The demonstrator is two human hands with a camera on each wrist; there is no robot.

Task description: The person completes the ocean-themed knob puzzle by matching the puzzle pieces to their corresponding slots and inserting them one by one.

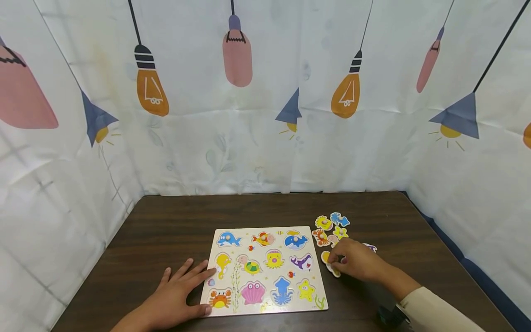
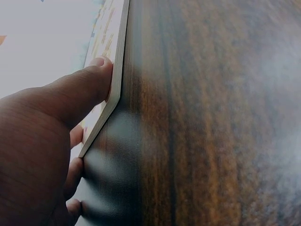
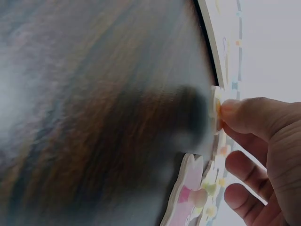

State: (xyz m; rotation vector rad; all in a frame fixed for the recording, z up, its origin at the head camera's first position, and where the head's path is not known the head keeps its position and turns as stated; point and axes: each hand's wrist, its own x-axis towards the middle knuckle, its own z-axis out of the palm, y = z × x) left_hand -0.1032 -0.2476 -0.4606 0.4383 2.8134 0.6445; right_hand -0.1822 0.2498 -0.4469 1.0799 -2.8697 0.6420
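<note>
A pale puzzle board with coloured sea-animal shapes lies on the dark wooden table. My left hand rests at its left side, fingers spread, some fingertips and the thumb touching the edge. In the left wrist view the thumb presses on the board's corner. Just right of the board, my right hand pinches a yellow, white-edged puzzle piece between thumb and index finger. That puzzle piece is seen edge-on in the right wrist view, near the board; its animal is mostly covered.
Several loose sea-animal pieces lie beyond my right hand, among them a crab piece, a blue piece and a yellow star piece. A purple piece sits partly behind the hand. Printed cloth hangs behind the table.
</note>
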